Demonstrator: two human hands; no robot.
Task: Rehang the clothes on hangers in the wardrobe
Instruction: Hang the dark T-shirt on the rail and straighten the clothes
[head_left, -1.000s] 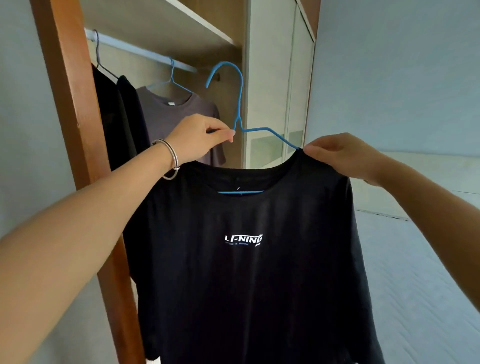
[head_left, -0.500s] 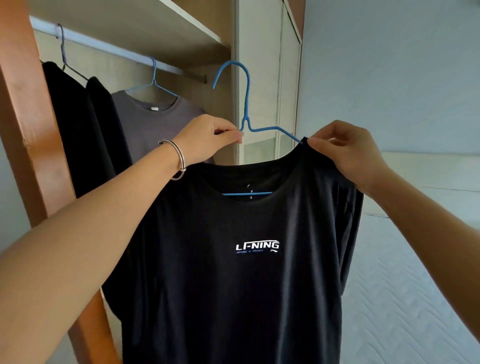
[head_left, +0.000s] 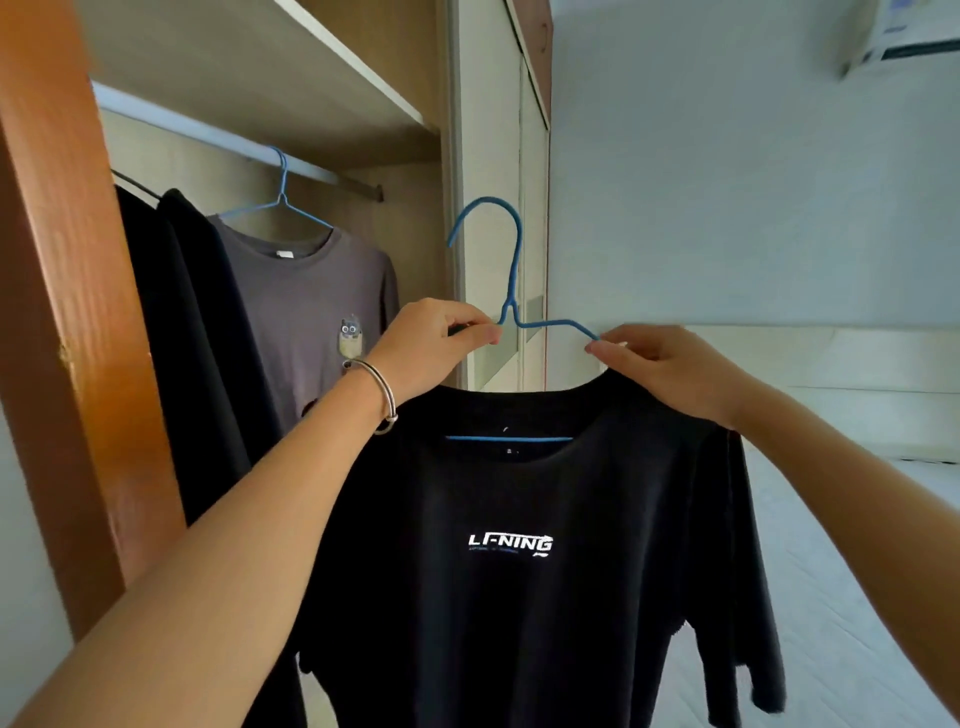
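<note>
Head view, both hands' fingers (head_left: 470, 332) pinching blue hanger (head_left: 511, 291), black T-shirt (head_left: 519, 545) draped below.

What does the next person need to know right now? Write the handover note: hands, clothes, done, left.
Left hand: pinching the blue hanger at its left shoulder, by the neck.
Right hand: pinching the hanger's right shoulder together with the collar of the black T-shirt.
Things: the black T-shirt is on the hanger and held up in front of the open wardrobe, with the hook free in the air. On the rail hang a grey T-shirt and dark garments.
Done: shirt threaded onto the hanger.
Left: hook it on the rail, likely right of the grey T-shirt.
</note>
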